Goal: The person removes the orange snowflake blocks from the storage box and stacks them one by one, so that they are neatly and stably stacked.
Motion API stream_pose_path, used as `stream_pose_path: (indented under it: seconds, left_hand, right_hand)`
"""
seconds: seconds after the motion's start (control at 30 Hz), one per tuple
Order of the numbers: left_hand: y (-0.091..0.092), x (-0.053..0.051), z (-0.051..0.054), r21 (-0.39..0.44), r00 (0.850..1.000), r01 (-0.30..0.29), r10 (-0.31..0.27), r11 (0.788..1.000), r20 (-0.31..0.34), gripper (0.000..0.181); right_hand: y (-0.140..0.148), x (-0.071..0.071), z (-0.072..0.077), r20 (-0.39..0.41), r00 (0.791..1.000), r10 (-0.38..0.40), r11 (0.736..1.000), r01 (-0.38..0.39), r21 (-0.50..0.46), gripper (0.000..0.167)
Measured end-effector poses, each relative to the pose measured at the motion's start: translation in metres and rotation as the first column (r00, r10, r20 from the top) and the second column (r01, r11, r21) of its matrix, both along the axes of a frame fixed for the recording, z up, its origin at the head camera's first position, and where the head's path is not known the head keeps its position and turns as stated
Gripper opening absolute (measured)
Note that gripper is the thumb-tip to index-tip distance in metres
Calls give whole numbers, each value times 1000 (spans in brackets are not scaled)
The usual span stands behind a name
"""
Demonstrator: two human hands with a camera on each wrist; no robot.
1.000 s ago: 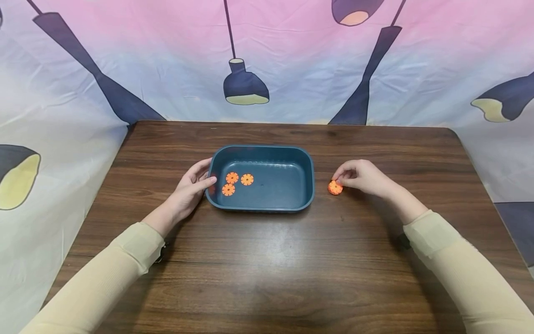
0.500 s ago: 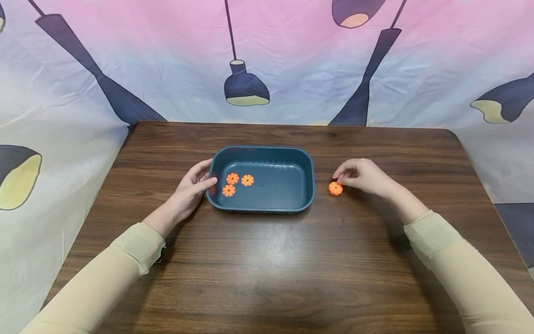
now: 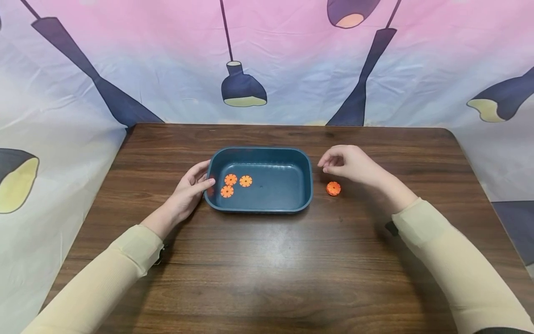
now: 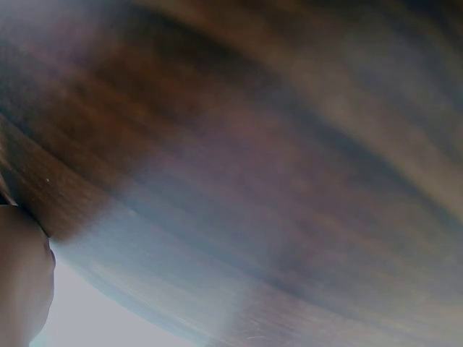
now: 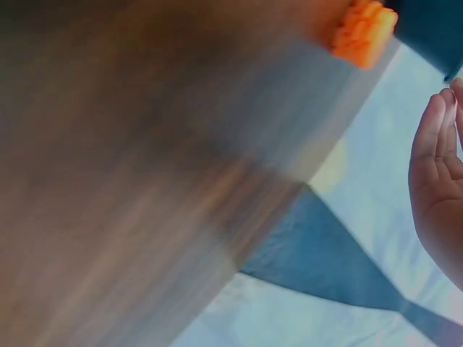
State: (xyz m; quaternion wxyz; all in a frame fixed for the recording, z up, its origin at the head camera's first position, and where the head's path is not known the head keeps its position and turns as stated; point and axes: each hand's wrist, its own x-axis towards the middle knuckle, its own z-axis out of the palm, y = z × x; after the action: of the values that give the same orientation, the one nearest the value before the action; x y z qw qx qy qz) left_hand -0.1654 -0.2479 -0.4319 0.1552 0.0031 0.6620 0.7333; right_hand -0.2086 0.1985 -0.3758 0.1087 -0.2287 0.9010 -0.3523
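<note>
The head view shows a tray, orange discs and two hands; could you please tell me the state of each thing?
Tray, upright, uncovered, holding three discs.
Discs, flat in the tray's left part.
Disc stack, on the table, right of the tray; exact count unclear.
Left hand, grips the tray's left end, thumb over the rim.
Right hand, apart from the stack, no disc visible in its grip.
Backdrop, creased.

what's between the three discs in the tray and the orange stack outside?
From the three discs to the orange stack: bare floor of the tray, its right wall, then a bare strip of table. Head view shows it.
</note>
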Motion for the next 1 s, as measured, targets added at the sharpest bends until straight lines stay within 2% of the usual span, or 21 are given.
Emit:
stream_pose_path:
  seconds: [0.17, 0.43, 1.0]
  left_hand:
    - [-1, 0, -1, 1, 1000, 1, -1, 1000, 4, 47]
    - [-1, 1, -1, 5, 1000, 0, 0, 1000, 6, 48]
    - [1, 1, 1, -2, 1000, 1, -1, 1000, 5, 44]
  right_hand:
    - [-19, -5, 8, -20, 999, 50, 998, -51, -30, 13]
    - [-50, -5, 17, 21, 995, 92, 993, -91, -74, 15]
    - [-98, -12, 6, -2, 981, 194, 976, -194, -96, 11]
